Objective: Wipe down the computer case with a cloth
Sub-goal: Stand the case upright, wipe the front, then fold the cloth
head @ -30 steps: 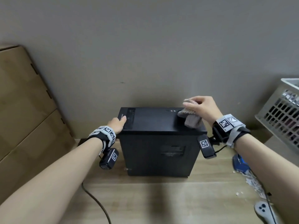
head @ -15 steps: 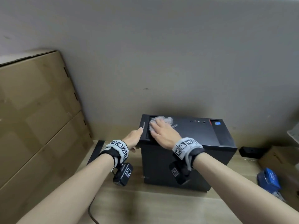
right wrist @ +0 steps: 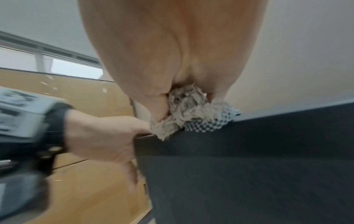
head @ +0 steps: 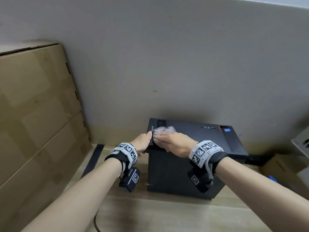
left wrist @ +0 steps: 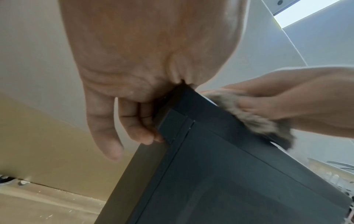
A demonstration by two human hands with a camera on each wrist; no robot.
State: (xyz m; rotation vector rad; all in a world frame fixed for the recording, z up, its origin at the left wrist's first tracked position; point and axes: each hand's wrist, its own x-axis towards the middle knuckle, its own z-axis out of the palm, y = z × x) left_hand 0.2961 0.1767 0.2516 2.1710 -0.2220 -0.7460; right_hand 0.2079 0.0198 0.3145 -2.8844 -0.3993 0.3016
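Head: cardboard boxes [head: 33, 114] near computer case [head: 192, 136]

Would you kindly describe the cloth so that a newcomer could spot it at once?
Against the grey wall stands a black computer case. At the left end of its top, beside the left hand, the right hand holds a crumpled cloth. It alone is pale and fluffy with a fine check.

The right hand [head: 175, 144] has swept the cloth [head: 163, 131] along the top of the computer case [head: 200, 136] — from the right end a second ago to the left end. Now it is drawn nearer, the cloth touching the left hand [head: 142, 143] and lapping over the near edge.
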